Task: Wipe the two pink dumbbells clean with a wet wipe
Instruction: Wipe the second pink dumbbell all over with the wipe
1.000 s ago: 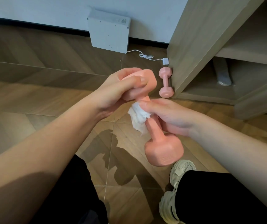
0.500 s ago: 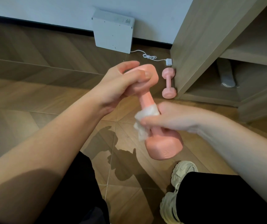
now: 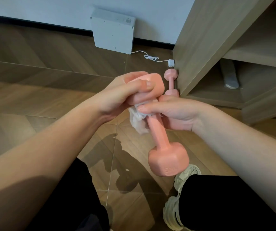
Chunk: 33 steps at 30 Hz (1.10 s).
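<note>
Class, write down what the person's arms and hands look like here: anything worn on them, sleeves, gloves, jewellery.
The left hand and right hand are bare: no gloves, rings, watch or bracelets. Both forearms are uncovered as far as the picture shows, no sleeve in sight. Visible nails look short and unpainted.

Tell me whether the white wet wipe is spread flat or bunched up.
Bunched up: the white wet wipe is crumpled against the pink dumbbell handle under the right hand, wrinkled tail hanging.
</note>
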Each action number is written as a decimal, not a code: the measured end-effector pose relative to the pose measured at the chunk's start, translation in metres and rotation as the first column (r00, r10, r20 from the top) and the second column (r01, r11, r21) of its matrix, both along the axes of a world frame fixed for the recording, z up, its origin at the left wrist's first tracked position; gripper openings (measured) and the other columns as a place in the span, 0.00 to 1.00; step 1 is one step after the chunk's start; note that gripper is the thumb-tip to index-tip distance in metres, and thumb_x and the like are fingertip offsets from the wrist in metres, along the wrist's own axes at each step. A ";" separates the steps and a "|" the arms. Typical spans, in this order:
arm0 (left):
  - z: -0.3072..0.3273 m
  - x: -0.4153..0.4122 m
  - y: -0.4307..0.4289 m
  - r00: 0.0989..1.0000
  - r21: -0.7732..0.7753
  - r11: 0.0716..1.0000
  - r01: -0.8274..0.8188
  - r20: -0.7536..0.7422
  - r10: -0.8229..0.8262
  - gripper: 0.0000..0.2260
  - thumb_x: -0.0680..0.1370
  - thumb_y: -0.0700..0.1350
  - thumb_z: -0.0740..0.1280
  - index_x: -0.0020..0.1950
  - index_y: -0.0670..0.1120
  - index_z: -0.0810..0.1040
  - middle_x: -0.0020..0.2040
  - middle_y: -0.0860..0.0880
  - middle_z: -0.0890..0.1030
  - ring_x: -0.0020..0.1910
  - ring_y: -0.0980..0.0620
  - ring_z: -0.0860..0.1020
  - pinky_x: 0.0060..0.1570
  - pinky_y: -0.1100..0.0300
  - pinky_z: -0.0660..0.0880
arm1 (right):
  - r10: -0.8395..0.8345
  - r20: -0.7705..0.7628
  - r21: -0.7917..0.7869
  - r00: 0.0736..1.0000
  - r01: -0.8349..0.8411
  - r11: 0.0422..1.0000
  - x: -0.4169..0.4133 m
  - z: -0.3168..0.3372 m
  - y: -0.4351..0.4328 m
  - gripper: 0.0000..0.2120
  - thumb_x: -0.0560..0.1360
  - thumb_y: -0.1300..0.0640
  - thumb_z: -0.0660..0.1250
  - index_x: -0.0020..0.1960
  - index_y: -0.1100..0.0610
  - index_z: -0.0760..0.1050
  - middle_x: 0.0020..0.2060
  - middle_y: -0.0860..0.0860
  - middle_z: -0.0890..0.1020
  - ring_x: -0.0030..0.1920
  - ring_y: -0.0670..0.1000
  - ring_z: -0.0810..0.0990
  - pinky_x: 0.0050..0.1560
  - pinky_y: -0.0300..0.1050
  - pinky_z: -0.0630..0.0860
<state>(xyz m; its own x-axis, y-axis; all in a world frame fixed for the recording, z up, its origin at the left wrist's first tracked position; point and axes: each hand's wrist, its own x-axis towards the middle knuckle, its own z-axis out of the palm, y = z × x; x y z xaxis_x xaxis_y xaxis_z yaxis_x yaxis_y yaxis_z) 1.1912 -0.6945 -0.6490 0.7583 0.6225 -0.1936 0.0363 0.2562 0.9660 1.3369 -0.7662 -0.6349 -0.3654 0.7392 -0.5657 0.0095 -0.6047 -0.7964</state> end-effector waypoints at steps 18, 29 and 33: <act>-0.006 -0.002 0.016 0.921 0.005 0.931 -0.365 -0.146 0.362 0.47 0.53 0.54 0.74 0.72 0.43 0.69 0.63 0.47 0.78 0.56 0.57 0.80 0.53 0.64 0.76 | 0.067 0.614 0.045 0.787 -0.120 0.992 -0.006 -0.034 -0.020 0.10 0.73 0.60 0.68 0.48 0.47 0.84 0.47 0.47 0.86 0.45 0.44 0.83 0.48 0.37 0.76; -0.006 -0.006 0.019 0.966 -0.062 0.965 -0.256 -0.051 0.253 0.44 0.57 0.52 0.74 0.71 0.38 0.70 0.59 0.47 0.79 0.55 0.55 0.79 0.57 0.60 0.74 | 0.174 0.226 -0.132 0.959 -0.147 0.980 0.024 -0.027 -0.014 0.21 0.66 0.47 0.71 0.58 0.53 0.77 0.47 0.48 0.84 0.46 0.46 0.82 0.47 0.39 0.77; -0.004 -0.008 0.021 0.972 -0.070 0.969 -0.235 0.003 0.236 0.43 0.58 0.50 0.73 0.71 0.39 0.69 0.56 0.47 0.80 0.54 0.56 0.80 0.55 0.60 0.75 | 0.227 0.251 -0.140 0.941 -0.196 0.970 0.027 -0.029 -0.013 0.21 0.67 0.50 0.71 0.58 0.57 0.77 0.47 0.51 0.84 0.44 0.46 0.82 0.47 0.39 0.78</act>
